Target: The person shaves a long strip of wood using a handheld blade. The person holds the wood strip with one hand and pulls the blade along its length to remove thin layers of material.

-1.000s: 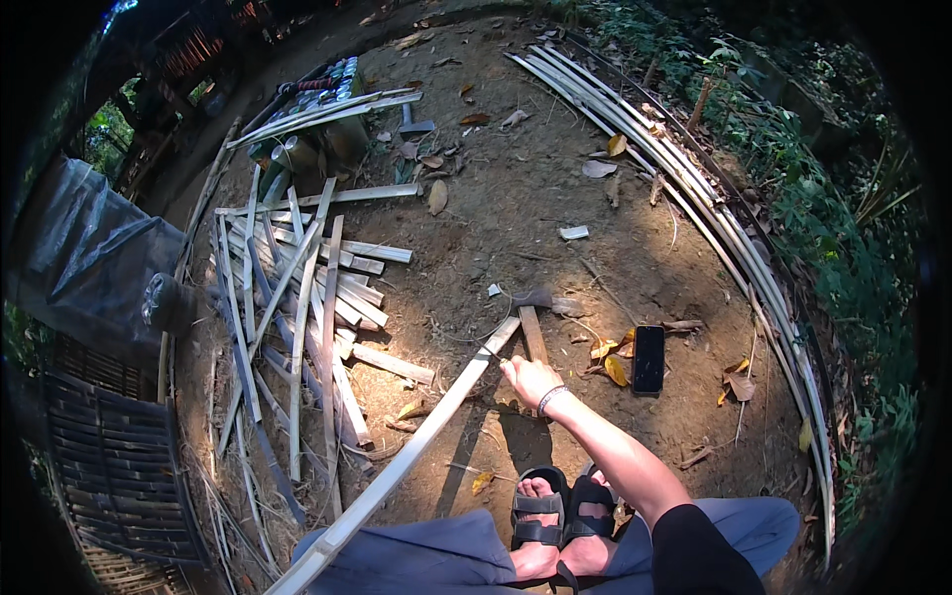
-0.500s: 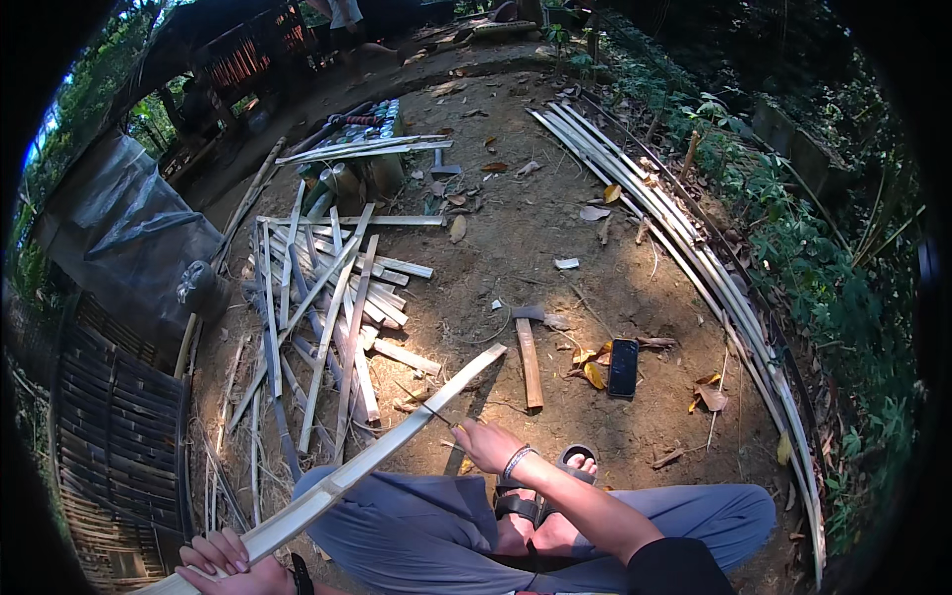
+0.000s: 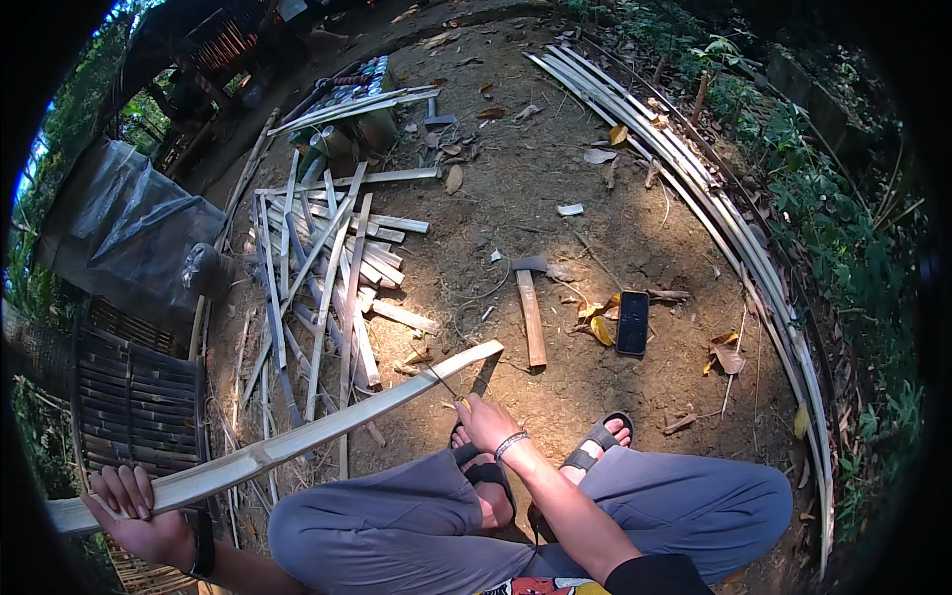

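A long pale split bamboo strip (image 3: 297, 439) slants from the lower left up to the middle, over my bent left leg. Near its lower end my left hand (image 3: 144, 514) is closed round it. My right hand (image 3: 485, 422) is closed on a knife (image 3: 442, 383), seen as a thin dark blade lying across the strip near its far end. The handle is hidden in my fingers. Past the strip's tip, a hatchet (image 3: 531, 317) with a wooden handle lies on the dirt.
Several bamboo slats (image 3: 327, 263) lie heaped at the left. A phone (image 3: 633, 322) rests among dry leaves. Long bamboo strips (image 3: 694, 183) line the right side beside plants. A woven bamboo panel (image 3: 137, 392) and a plastic sheet (image 3: 129, 228) stand at far left.
My left hand and the strip's near end have swung left and upward, so the strip lies flatter. My right hand stays near the far end with the knife. My feet are farther apart.
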`<state>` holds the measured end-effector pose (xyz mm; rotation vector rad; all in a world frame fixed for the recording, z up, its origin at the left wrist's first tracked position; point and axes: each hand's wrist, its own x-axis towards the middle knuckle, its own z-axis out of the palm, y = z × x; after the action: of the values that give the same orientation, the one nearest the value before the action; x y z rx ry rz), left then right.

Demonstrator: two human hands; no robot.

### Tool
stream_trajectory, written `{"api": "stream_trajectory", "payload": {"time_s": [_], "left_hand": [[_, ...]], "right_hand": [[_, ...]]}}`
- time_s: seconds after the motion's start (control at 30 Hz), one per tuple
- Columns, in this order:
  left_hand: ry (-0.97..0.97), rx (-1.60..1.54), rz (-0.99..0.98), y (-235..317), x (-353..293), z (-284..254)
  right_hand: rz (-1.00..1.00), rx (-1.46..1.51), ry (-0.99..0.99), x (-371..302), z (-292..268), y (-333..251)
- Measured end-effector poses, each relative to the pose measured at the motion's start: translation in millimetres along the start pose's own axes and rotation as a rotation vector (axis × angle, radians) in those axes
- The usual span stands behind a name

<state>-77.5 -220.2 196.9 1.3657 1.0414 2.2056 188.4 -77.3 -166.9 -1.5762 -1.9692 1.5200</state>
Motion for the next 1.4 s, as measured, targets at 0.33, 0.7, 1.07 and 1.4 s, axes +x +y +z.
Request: {"api": "stream_trajectory", "payload": {"time_s": [0.33, 0.7, 1.07, 1.4], "left_hand": [[0.071, 0.123, 0.1, -10, 4, -24], [0.023, -0.002, -0.004, -1, 18, -47], [0.024, -0.033, 0.028, -8, 13, -18], [0.208, 0.063, 0.125, -32, 6, 35]], "right_hand": [[0.127, -0.19, 0.09, 79, -9, 79], [-0.036, -0.214, -0.055, 58, -18, 32], [-0.078, -0.167, -0.067, 39, -2, 15], [-0.167, -0.169, -0.101, 45, -11, 26]]}}
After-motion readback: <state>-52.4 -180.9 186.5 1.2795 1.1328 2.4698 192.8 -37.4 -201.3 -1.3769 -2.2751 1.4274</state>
